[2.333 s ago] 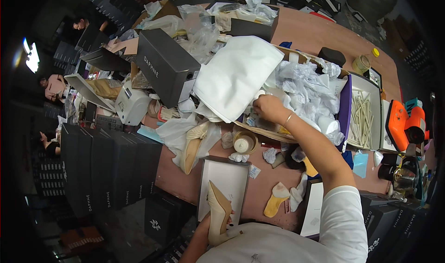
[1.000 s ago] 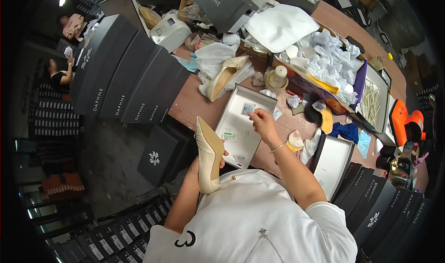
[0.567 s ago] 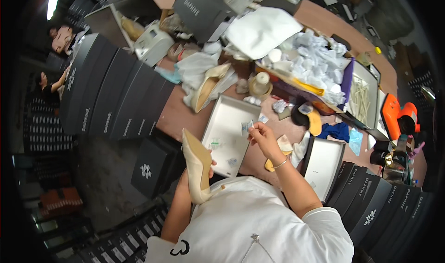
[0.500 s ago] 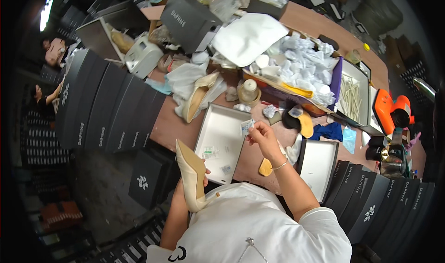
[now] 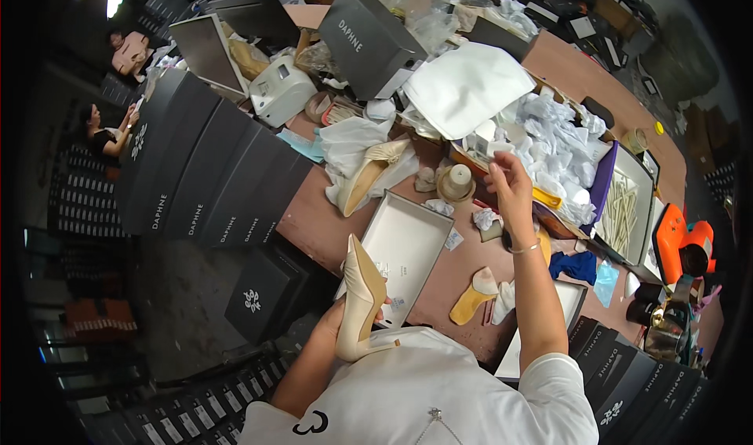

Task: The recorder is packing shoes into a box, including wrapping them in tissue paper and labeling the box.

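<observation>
Holding a beige high-heeled pump [image 5: 362,296] in the left hand [image 5: 330,320], fingers wrapped closed around its middle. Pump is right in front of the shirt, long axis running away from the body: toe up and away, heel stub back by the shirt, sole turned rightward. Right hand [image 5: 511,182] is up and to the right of it, well apart, at the near left end of the carton [image 5: 604,180] full of white paper wads [image 5: 549,147]. Its fingers are loosely bent and parted, nothing seen in them; pale bits by the fingertips are too small to tell, contact unclear. Carton lies slantwise, wads mostly to the right of those fingers; right hand is the nearer one.

Surface: pinkish-brown work table [image 5: 439,288], crowded. White-lined tray [image 5: 408,241] just beyond the pump, partly behind it. Second pump [image 5: 369,180] on crumpled tissue [image 5: 341,143], far left of the right hand. Yellow insole [image 5: 471,304] near the right forearm. Dark shoebox stack [image 5: 196,162] left, dim room behind, co-workers upper left.
</observation>
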The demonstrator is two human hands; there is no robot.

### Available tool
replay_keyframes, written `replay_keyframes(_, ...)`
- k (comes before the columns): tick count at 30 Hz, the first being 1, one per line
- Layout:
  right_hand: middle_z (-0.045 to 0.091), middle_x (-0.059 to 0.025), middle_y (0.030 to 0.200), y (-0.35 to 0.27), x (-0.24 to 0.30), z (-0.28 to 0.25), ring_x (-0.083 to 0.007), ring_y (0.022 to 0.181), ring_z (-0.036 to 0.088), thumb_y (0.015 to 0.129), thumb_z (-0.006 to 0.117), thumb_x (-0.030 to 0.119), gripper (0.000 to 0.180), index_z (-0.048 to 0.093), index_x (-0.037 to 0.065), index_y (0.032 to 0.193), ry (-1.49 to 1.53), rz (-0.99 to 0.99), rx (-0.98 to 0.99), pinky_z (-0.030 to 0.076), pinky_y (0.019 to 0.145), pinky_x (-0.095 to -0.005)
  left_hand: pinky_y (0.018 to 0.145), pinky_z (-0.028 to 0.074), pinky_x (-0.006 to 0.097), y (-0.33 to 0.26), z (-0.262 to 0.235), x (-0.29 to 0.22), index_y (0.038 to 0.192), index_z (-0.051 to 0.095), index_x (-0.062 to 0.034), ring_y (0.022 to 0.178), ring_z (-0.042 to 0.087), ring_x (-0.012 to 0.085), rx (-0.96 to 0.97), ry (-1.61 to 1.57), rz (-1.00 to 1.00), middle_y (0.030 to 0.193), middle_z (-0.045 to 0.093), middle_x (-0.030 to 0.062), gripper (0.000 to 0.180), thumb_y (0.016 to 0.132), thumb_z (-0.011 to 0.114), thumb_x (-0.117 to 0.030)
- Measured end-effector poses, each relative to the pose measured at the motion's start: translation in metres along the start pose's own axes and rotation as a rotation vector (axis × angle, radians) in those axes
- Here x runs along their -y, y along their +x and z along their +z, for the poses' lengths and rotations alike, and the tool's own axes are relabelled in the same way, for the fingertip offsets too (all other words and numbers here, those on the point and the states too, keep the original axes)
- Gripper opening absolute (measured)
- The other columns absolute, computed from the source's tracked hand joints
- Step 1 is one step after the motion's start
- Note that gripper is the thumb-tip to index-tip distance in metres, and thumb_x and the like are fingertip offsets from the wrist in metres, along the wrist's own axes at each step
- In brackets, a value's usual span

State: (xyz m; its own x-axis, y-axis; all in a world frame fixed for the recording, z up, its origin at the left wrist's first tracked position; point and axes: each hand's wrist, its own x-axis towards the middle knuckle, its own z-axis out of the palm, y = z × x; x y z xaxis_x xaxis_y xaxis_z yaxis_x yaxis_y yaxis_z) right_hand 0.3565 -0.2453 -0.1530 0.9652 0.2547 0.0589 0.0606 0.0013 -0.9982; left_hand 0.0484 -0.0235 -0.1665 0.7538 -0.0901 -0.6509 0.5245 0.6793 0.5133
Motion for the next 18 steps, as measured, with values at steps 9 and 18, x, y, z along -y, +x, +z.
replay_keyframes(9,0.066,-0.0057,0.086,-0.156,-0.051,0.016,-0.0139,0.075,0.061,0.090,0.065,0.017,0.027,0.062,-0.001,0.110,-0.171,0.202,0.524,0.050,0.070,-0.0279,0.061,0.055,0.028,0.008,0.021,-0.014,0.125,0.050,-0.0041,0.069,0.064,0.0181,-0.090,0.094,-0.055,0.096,0.065,0.0120,0.049,0.085,0.071,-0.023)
replay_keyframes(18,0.041,-0.0233,0.140,-0.126,-0.105,0.053,-0.0292,0.121,0.050,0.090,0.065,0.024,0.067,0.032,0.004,0.144,-0.309,0.053,0.122,0.047,0.092,-0.0373,0.061,0.053,0.028,0.033,0.012,0.004,0.116,0.056,-0.0034,0.073,0.061,0.0157,0.043,-0.004,-0.067,0.094,0.064,0.0095,0.032,0.091,0.059,-0.023)
